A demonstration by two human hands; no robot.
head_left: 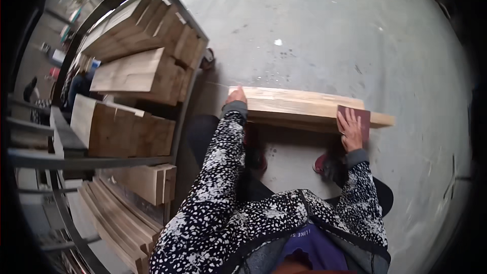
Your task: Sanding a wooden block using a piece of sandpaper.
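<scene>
Several pale wooden boards (pixel 294 104) lie together low in front of me, one poking out further at the right end. My left hand (pixel 236 95) is closed round their left end, thumb on top. Near the right end, a dark reddish-brown sheet that looks like sandpaper (pixel 363 122) lies against the wood. My right hand (pixel 351 128) rests flat on this sheet, fingers stretched out and slightly apart. The undersides of the boards and what supports them are hidden.
On my left stands a dark metal rack (pixel 116 163) holding stacked wooden blocks (pixel 129 73) and longer planks (pixel 119 215). Grey concrete floor (pixel 324 30) extends ahead and right. My shoes (pixel 320 165) are just below the boards. Beyond the rack, part of another person (pixel 76 89) shows.
</scene>
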